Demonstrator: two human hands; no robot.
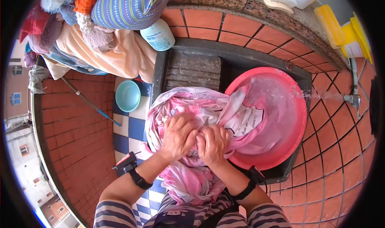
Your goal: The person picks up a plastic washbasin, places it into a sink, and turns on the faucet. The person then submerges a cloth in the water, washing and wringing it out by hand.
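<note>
My left hand (177,137) and my right hand (213,145) are side by side, fingers curled into a bunched, wet pink-and-white cloth (184,96). Both hands look closed on its folds. One part of the cloth hangs down toward my body, while another runs to the right into a red basin (303,119). A white patch with printed writing (249,121) shows on the cloth at the basin's left side. Cloudy water and more of the cloth lie inside the basin.
A dark stone sink (158,73) with a ridged washboard (194,69) surrounds the basin. Water streams from a tap (353,99) at right. A white bottle (158,35) stands behind. A turquoise bowl (128,96) sits on the checkered floor, left; piled fabrics (108,53) are above it.
</note>
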